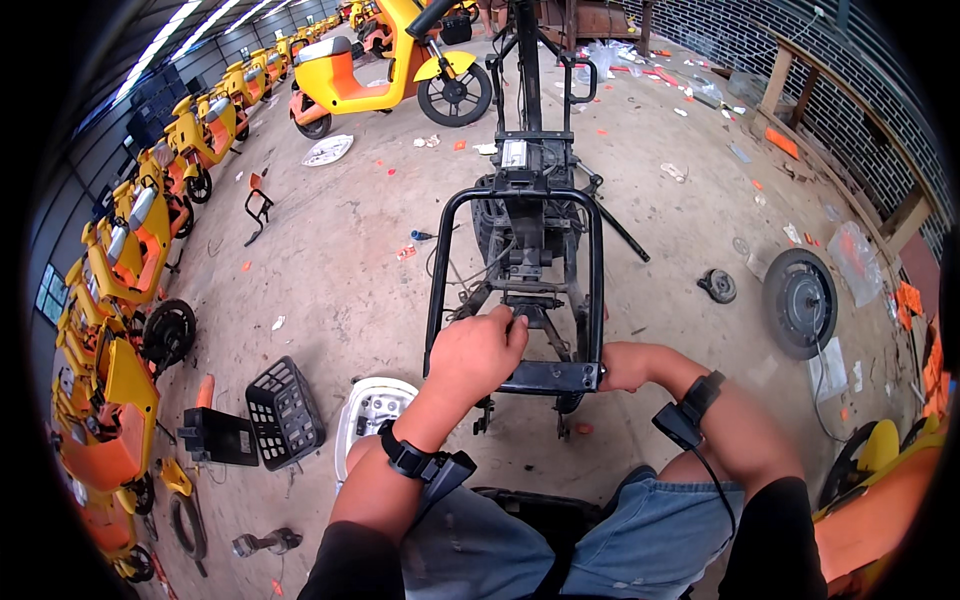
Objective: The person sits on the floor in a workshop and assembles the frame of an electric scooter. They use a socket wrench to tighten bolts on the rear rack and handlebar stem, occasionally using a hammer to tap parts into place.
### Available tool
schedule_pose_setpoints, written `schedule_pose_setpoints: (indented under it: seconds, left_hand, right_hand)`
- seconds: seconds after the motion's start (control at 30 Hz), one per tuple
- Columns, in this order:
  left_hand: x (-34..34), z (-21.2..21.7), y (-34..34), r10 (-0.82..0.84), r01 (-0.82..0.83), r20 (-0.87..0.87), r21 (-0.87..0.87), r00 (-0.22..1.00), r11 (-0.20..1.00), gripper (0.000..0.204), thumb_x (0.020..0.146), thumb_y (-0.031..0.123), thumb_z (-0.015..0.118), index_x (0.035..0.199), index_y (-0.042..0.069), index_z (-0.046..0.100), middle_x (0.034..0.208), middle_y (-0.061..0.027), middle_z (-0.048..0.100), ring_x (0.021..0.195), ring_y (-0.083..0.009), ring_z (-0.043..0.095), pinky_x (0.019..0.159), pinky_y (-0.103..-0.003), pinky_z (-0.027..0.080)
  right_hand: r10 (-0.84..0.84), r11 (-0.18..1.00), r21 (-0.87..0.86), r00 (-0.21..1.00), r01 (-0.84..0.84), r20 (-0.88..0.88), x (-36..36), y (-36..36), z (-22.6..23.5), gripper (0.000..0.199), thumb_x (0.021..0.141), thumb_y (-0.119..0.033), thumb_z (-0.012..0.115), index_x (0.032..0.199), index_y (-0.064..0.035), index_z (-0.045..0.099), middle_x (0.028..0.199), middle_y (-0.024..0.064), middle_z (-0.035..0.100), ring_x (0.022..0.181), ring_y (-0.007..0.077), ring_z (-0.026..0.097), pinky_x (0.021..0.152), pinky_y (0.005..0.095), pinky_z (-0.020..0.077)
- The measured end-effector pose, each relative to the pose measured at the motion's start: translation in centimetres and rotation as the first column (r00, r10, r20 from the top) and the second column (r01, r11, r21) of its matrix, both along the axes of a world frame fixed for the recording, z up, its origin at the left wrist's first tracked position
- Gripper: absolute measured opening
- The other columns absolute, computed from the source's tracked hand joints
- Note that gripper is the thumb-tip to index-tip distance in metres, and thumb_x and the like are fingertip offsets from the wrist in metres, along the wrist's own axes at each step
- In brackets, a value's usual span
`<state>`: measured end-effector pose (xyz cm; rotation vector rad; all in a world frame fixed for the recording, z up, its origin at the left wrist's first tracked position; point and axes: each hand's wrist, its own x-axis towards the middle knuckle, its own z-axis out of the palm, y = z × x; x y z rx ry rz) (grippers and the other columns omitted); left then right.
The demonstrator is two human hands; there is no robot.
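- And there it was, front and centre: the black scooter frame [532, 95], on the floor right before the seated person!
- The left hand [470, 350] was over the rear loop's left corner, fingers curled near the inner metalwork; whether they were clamped on anything, I couldn't tell.
- The right hand [625, 366] was at the right end of the rear crossplate [548, 377], its fingers mostly hidden behind the tube, so no telling their grip.
- What stood in the way? The rear loop [598, 280] ringed the inner parts, and the left hand blocked its near corner.
- Crowding the left, a white shell [346, 425] sat partly behind the left forearm, with a black crate [285, 412] beyond.
- Off right, a wheel [800, 303] trailed its cable, a round black part [718, 286] nearer in.
- Up ahead, slightly left, stood a yellow scooter [380, 85]!
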<state>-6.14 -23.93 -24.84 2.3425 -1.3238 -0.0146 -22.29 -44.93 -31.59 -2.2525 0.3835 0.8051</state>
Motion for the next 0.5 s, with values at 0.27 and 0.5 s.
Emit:
schedule_pose_setpoints:
  seconds: [0.27,0.5]
  left_hand:
    - [0.0,0.1,0.0,0.006,-0.006,0.020,0.018,1.000,1.000,0.036,0.098,0.036,0.056,0.081,0.006,0.066,0.067,-0.0193,0.067,0.067,-0.0402,0.068,0.062,-0.052,0.054]
    - [0.0,0.0,-0.1,0.008,-0.008,0.025,0.020,1.000,1.000,0.037,0.098,0.037,0.055,0.082,0.006,0.066,0.068,-0.0197,0.067,0.068,-0.0408,0.068,0.063,-0.052,0.055]
  right_hand:
    - [0.083,0.951,-0.308,0.980,-0.023,0.181,-0.8,0.8,-1.6,0.027,0.081,-0.024,0.060,0.095,-0.0058,0.073,0.088,0.0208,0.071,0.085,0.0409,0.068,0.077,0.0493,0.0542]
    - [0.029,0.896,-0.442,0.985,0.050,0.169,-1.3,2.2,-0.7,0.022,0.083,-0.021,0.060,0.096,-0.0090,0.072,0.089,0.0181,0.072,0.085,0.0395,0.069,0.076,0.0498,0.0559]
